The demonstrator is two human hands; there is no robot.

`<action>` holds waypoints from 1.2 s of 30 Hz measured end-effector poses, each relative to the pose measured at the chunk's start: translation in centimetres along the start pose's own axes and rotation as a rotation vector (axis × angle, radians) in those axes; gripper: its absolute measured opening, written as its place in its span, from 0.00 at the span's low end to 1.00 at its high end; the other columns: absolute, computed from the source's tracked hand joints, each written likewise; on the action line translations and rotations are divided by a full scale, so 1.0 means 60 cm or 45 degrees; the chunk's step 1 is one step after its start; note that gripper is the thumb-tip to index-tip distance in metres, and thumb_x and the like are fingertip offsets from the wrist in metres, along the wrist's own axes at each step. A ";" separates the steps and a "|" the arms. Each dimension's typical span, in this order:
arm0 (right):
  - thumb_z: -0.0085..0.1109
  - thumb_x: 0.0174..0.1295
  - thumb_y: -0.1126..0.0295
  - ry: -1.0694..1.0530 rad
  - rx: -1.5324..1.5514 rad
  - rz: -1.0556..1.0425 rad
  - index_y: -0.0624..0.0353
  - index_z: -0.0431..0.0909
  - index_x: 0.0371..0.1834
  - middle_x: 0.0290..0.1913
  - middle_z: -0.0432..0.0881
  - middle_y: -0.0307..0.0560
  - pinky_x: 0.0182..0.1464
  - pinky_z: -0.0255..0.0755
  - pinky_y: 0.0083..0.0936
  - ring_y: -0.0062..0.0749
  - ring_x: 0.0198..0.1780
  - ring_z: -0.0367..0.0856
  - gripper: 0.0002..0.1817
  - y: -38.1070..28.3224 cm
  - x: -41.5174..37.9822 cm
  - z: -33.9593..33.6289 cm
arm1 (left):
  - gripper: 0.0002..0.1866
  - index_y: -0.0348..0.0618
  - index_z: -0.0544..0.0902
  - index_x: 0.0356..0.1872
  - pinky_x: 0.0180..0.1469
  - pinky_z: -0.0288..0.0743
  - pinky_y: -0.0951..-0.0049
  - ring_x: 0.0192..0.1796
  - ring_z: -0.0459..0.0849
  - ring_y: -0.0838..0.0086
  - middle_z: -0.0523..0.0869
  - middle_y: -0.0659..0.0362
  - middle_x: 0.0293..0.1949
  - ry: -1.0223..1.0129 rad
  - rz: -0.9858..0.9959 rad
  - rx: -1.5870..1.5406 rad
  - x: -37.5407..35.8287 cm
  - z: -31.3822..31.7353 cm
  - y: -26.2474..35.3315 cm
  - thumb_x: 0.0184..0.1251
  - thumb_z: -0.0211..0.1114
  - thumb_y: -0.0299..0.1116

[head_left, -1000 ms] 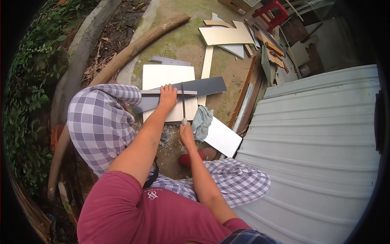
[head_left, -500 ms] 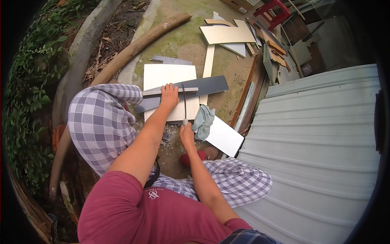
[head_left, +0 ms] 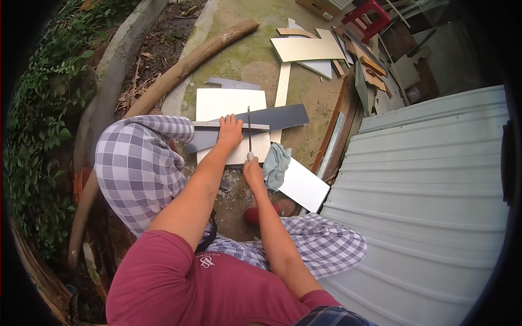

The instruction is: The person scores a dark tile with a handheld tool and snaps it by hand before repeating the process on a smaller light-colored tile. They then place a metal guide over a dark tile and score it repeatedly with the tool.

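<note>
My left hand [head_left: 231, 131] presses down on a narrow pale wooden strip [head_left: 255, 126], fingers curled over it. The strip lies across a dark grey board [head_left: 288, 114], which rests on a wide cream board [head_left: 231, 99]. My right hand [head_left: 253, 173] is closed around the pale handle of a thin, dark-bladed saw [head_left: 250, 138]. Its blade crosses the strip just right of my left hand, with the tip beyond the strip. The blade's teeth are too small to make out. Beside my right hand lies a crumpled grey-green cloth [head_left: 277, 163], partly over a white panel [head_left: 305, 186].
Offcut boards [head_left: 310, 49] are piled at the back, near a red stool [head_left: 370, 20] and a cardboard box [head_left: 321, 6]. A long log [head_left: 190, 65] runs along the left. Corrugated metal sheeting [head_left: 418, 190] fills the right side. My checkered-trousered knees flank the boards.
My right hand has pushed the saw forward, so more of the blade extends past the strip. My left hand stays on the strip. The whole view has shifted slightly.
</note>
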State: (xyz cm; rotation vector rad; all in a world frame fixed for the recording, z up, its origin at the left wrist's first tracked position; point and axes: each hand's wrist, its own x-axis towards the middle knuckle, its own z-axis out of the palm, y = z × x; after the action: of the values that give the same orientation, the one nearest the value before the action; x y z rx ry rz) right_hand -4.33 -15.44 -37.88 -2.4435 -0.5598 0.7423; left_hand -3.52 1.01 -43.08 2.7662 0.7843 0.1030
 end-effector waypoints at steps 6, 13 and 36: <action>0.44 0.65 0.63 0.021 -0.090 0.057 0.64 0.61 0.49 0.34 0.76 0.78 0.45 0.67 0.54 0.72 0.42 0.75 0.17 0.022 -0.049 0.004 | 0.22 0.41 0.72 0.46 0.64 0.52 0.45 0.60 0.65 0.54 0.69 0.44 0.54 0.026 -0.013 -0.037 -0.002 0.004 0.001 0.49 0.64 0.37; 0.44 0.64 0.63 0.025 -0.059 -0.013 0.64 0.61 0.49 0.34 0.76 0.78 0.45 0.67 0.54 0.72 0.42 0.74 0.17 0.007 0.003 -0.001 | 0.23 0.41 0.72 0.48 0.65 0.49 0.47 0.62 0.63 0.54 0.67 0.43 0.57 -0.004 -0.007 -0.003 -0.003 -0.002 0.003 0.51 0.63 0.38; 0.44 0.65 0.62 0.044 -0.060 0.071 0.62 0.60 0.49 0.36 0.77 0.75 0.45 0.68 0.53 0.69 0.42 0.76 0.16 0.032 -0.066 0.013 | 0.25 0.40 0.70 0.50 0.66 0.49 0.43 0.63 0.61 0.52 0.65 0.43 0.59 -0.146 -0.033 -0.093 0.006 -0.005 0.001 0.50 0.63 0.36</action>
State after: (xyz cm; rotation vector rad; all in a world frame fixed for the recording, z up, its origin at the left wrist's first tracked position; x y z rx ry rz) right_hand -7.38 -18.65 -38.04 -2.5194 -0.5032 0.7149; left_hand -3.24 1.20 -42.76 2.6658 0.7709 -0.0307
